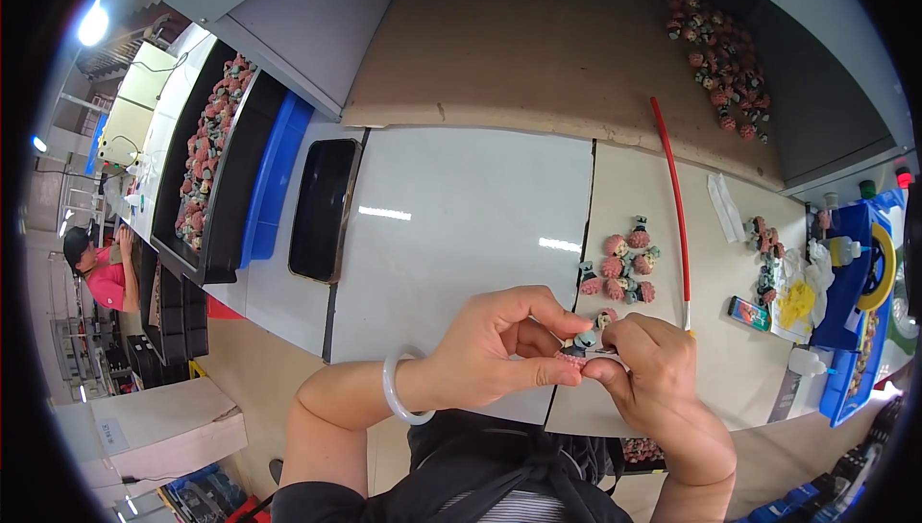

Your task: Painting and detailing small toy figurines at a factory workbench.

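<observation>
Both hands pinch one small pink figurine over the near edge of the desk.

The pink figurine (570,360) sits between the two hands, gripped by the left hand (499,348) with thumb and forefinger, while the right hand (653,360) closes its fingertips on it from the other side. Just beyond the hands a cluster of pink figurines (619,268) lies on the desk (461,225), with a red rod (672,187) running past to the right of it. Farther left of the hands stand an empty black tray (324,208) and a black tray full of figurines (206,153); a glue bottle (805,362) lies right of the right hand.
</observation>
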Motion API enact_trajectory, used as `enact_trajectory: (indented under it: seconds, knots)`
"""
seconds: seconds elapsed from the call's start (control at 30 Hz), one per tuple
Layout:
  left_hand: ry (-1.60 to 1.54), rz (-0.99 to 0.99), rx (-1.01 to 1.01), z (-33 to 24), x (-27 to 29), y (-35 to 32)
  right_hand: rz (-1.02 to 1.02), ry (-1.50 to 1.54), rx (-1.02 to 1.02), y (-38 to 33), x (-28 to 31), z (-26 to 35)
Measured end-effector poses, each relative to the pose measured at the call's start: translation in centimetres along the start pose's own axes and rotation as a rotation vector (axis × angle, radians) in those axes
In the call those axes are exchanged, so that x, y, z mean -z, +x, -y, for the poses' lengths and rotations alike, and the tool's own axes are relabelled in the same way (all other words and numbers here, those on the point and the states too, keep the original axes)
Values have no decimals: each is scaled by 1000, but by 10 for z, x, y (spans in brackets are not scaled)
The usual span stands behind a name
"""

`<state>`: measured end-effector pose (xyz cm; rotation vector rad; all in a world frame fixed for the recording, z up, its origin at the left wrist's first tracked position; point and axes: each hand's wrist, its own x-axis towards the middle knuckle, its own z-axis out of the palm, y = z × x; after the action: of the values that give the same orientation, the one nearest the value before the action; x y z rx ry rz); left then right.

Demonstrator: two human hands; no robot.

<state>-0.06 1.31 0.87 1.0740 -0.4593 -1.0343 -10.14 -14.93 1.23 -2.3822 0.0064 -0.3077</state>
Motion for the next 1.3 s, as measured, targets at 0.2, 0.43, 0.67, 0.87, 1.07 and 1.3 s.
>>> enact_trajectory:
  seconds: [0.2,0.43,0.67,0.87,1.07,1.3]
  knots:
    - [40,-6,-66,3,0,0,17,9,-7,0,-4,-1]
    - [46,32,-56,1,1,0,135,74,-14,1,2,-1]
    - [41,77,-11,-1,0,1,255,292,-118,4,8,1]
    - [10,27,-141,3,0,-1,-89,84,120,2,1,-5]
    - [32,2,-197,1,0,-1,-220,-144,268,3,0,-4]
    - [52,0,-179,-1,0,-2,-184,-159,270,3,1,-3]
